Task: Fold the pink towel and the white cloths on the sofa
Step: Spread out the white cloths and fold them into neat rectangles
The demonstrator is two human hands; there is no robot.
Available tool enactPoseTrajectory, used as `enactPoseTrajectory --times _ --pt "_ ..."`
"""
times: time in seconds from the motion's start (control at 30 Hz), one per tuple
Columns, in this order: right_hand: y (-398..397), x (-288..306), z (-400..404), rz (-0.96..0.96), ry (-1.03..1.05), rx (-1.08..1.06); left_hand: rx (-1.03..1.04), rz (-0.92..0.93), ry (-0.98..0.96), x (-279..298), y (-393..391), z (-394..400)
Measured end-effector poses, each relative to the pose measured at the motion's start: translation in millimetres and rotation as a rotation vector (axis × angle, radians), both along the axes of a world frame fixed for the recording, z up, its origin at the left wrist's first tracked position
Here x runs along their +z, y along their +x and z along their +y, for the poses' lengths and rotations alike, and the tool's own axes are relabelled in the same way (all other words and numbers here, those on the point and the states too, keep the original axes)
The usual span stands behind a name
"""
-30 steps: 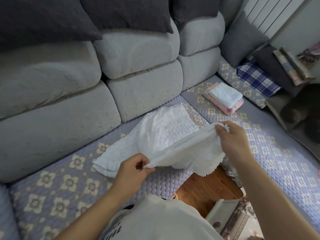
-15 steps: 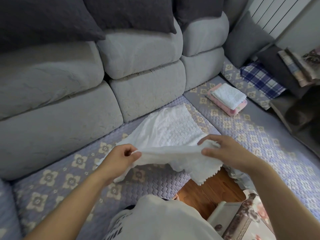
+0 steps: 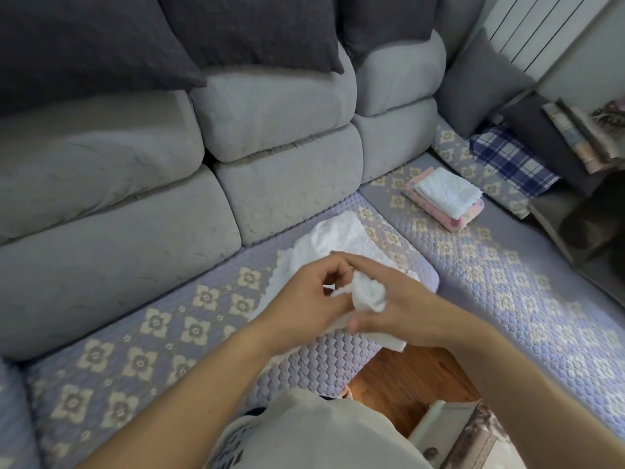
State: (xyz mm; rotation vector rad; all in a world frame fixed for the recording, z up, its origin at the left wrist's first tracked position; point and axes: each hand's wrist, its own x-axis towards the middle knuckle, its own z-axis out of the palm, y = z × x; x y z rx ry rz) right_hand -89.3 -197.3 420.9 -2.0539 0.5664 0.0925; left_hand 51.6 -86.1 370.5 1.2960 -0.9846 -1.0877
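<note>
A white lace-edged cloth [image 3: 338, 242] lies on the sofa seat [image 3: 169, 319] in front of me, its near part gathered up between my hands. My left hand [image 3: 307, 299] pinches a bunched end of it with curled fingers. My right hand [image 3: 399, 306] meets the left one over the seat's front edge and holds a bunch of the same cloth, part of which hangs below it. To the right on the seat, a folded white cloth [image 3: 446, 192] rests on top of the folded pink towel [image 3: 463, 220].
Grey back cushions [image 3: 277, 106] and dark pillows [image 3: 243, 25] line the sofa behind. A blue plaid cloth [image 3: 507, 160] and a grey pillow [image 3: 480, 86] sit at the far right corner. Wooden floor [image 3: 406, 384] and a low table edge [image 3: 449, 431] lie below my hands.
My hands, held apart with the cloth stretched between them, have come together, bringing the two held ends of the white cloth to meet. The cloth now bunches between them.
</note>
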Motion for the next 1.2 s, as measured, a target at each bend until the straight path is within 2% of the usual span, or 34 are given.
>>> enactPoseTrajectory --times 0.03,0.1,0.17,0.23,0.3,0.43,0.63,0.7,0.77,0.83,0.9,1.03,1.13,1.2 --pt "4 -1 -1 0.014 0.003 0.011 -0.004 0.072 -0.010 2 1 0" --pt "10 -1 -7 -0.044 -0.132 -0.084 0.025 0.218 -0.042 0 6 0" --pt "11 2 -15 -0.111 -0.263 -0.162 0.111 0.266 -0.044 -13 10 3" --pt "11 9 -20 -0.180 -0.278 -0.223 0.160 0.138 0.020 -29 7 6" --pt "12 20 -21 -0.232 -0.219 -0.268 0.191 -0.098 0.088 -49 -4 10" --pt "13 38 -27 -0.268 -0.139 -0.330 0.371 -0.432 0.044 -89 -22 17" --pt "20 40 -22 -0.298 -0.137 -0.473 0.217 -1.000 -0.102 -84 -32 9" --pt "21 39 -18 -0.301 -0.128 -0.474 0.251 -1.026 0.003 -74 -37 5" --pt "22 38 -14 -0.303 -0.125 -0.460 0.354 -0.934 0.050 -70 -38 2" --pt "22 37 -13 -0.307 -0.128 -0.471 0.460 -0.821 -0.032 -71 -32 1" --pt "21 39 -13 -0.320 -0.112 -0.518 0.541 -0.798 -0.111 -75 -19 -2" --pt "22 44 -15 -0.307 -0.131 -0.608 0.513 -1.019 -0.160 -79 9 -1" --pt "21 46 -21 -0.291 -0.159 -0.653 0.419 -1.207 -0.250 -77 19 9" --pt "21 47 -21 -0.279 -0.168 -0.660 0.333 -1.261 -0.269 -79 26 18"
